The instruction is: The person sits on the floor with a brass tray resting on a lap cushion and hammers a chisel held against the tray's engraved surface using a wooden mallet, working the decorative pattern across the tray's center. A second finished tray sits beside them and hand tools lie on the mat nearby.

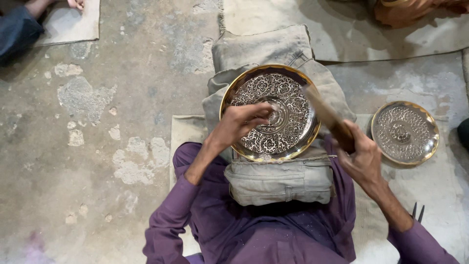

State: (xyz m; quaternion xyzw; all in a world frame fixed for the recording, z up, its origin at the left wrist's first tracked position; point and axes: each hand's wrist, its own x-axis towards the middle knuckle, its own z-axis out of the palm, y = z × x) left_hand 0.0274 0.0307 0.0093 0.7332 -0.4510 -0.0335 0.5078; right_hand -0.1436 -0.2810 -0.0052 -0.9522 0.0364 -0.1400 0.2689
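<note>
The right hand is gripping a blurred hammer; the left hand is pinching a small tool, barely visible, at the centre of the brass plate resting on a cloth cushion. Keeping that tool steady and strokes light seems wise.

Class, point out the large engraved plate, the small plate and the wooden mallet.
large engraved plate [293, 105]: head view, patterned face.
small plate [404, 132]: head view, centre.
wooden mallet [325, 113]: head view, blurred shaft.

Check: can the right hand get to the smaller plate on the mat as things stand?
Probably yes. The smaller plate lies uncovered on the mat just beside the right hand, nothing between them, but that hand's grip is full with a wooden mallet.
</note>
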